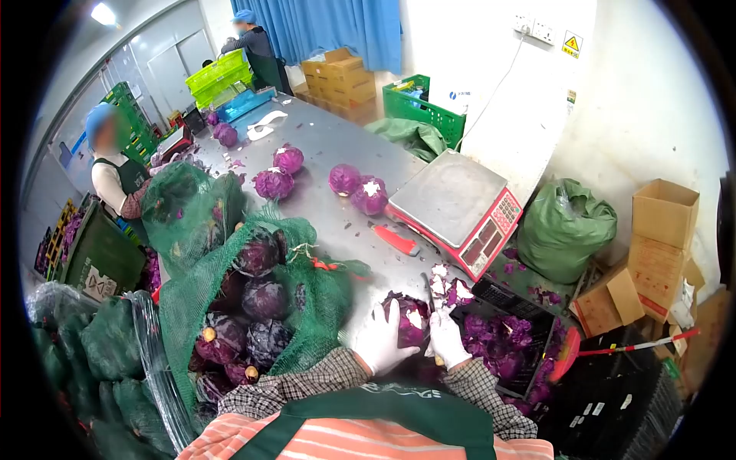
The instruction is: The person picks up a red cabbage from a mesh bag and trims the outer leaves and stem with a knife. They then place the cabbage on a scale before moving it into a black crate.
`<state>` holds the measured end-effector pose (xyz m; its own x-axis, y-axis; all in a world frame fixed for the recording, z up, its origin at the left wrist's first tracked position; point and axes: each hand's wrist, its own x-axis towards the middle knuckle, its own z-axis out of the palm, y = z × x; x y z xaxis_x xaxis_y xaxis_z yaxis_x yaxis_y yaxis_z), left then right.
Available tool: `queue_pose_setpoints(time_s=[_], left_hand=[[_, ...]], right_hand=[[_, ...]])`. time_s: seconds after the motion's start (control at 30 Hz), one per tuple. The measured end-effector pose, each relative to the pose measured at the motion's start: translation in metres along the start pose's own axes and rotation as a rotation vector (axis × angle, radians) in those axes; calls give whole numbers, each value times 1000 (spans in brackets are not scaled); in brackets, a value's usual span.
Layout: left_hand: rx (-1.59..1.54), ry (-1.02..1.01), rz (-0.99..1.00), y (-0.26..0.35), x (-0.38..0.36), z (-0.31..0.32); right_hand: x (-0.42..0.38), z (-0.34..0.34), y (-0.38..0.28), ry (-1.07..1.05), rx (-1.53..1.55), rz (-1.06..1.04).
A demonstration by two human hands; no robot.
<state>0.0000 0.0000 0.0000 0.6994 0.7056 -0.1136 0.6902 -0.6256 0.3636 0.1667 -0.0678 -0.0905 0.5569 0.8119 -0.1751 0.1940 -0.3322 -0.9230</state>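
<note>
My gloved left hand (pixel 381 338) holds a red cabbage (pixel 412 322) against the near edge of the metal table. Beside it, my gloved right hand (pixel 446 337) is closed round a knife (pixel 427 287); its dark, narrow blade points away from me and the handle end shows under the fist. Pale cut pieces of cabbage stem (pixel 452 289) lie just beyond my right hand. To the right, a black crate (pixel 546 331) holds loose purple leaves. On my left, an open green mesh sack (pixel 180 322) is full of dark red cabbages (pixel 264 297).
A red-edged scale (pixel 452 199) and an orange-handled tool (pixel 395 240) rest on the table (pixel 322 222). Several peeled cabbages (pixel 274 183) sit farther back. Two co-workers (pixel 115 172) stand at the far left and back. A green sack (pixel 567 230) and cardboard boxes (pixel 661 238) are at right.
</note>
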Motion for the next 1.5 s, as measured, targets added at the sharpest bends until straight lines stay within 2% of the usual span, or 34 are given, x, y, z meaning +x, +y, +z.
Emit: queue_pose_setpoints(time_s=[0.07, 0.1, 0.17, 0.23, 0.3, 0.4, 0.43, 0.5, 0.53, 0.6, 0.63, 0.7, 0.77, 0.8, 0.83, 0.9, 0.97, 1.03, 1.07, 1.1, 1.13, 1.17, 1.23, 1.3, 1.37, 1.4, 1.47, 1.5], left_hand=[[-27, -18, -25, -4, -11, 0], [-20, 118, 55, -3, -2, 6], [-107, 161, 60, -35, -30, 21], [-279, 69, -10, -40, -40, 5], [-426, -24, -200, -33, -36, -19], [-710, 167, -269, -57, -14, 18], [-770, 216, -276, -63, -10, 29], [-888, 184, -266, -71, -9, 36], [-978, 150, -270, -70, -10, 37], [-1149, 156, -254, -65, -11, 40], [-1095, 77, -312, -64, -9, 36], [-974, -88, -428, -62, -5, 23], [-899, 90, -352, -79, 11, 58], [-895, 54, -308, -73, 15, 48], [-891, 21, -265, -66, 17, 34], [-1143, -38, -212, -56, 20, 25], [-1301, -124, -165, -48, 19, 17], [-1378, -223, -127, -42, 17, 12], [-1349, -218, 19, -46, 22, 25], [-1211, -264, 36, -48, 25, 29], [-1094, -186, 44, -46, 26, 35], [-977, -110, 52, -43, 26, 41], [-822, -198, -33, -22, 22, 3], [-906, -245, -66, -20, 19, -1], [-1225, -246, -40, -36, 21, 28], [-1249, -218, -40, -37, 19, 32], [-1303, -225, -19, -38, 15, 36], [-1332, -228, -11, -36, 12, 34]], right_hand=[[-1, -9, 4, -18, 452, 241], [18, -30, 13, -43, 410, 133], [-6, -11, 11, -43, 350, 5], [-31, 6, 0, -42, 291, -83], [-39, 12, -2, -48, 277, -134], [-54, 12, -17, -67, 349, -170], [-54, 7, -12, -66, 488, -79], [-49, -10, 12, -55, 765, 111], [-46, -19, 24, 100, 849, 143], [-41, -41, 61, 231, 677, 209], [-36, -45, 97, 357, 646, 178], [-32, -70, 114, 443, 540, 351], [-19, -83, 139, 423, 209, 284], [-14, -76, 148, 628, -243, -16], [-29, -86, 74, 449, -111, 259], [-29, -76, 39, 456, 21, -76], [-26, -49, 2, 206, 324, -188], [-36, -33, -42, 7, -53, -183], [-31, -21, -40, 76, -248, -421], [-27, -14, -43, 144, -445, -660], [-22, -18, -49, 188, -512, -838], [-23, -21, -51, 92, -398, -686], [-25, -30, -50, -92, -177, -369], [-25, -34, -49, -141, 102, -149], [-18, -25, -22, -10, -46, -417], [-19, -22, -22, 69, -99, -523], [-28, -17, -25, 248, -95, -640], [-31, -19, -25, 253, -102, -543]])
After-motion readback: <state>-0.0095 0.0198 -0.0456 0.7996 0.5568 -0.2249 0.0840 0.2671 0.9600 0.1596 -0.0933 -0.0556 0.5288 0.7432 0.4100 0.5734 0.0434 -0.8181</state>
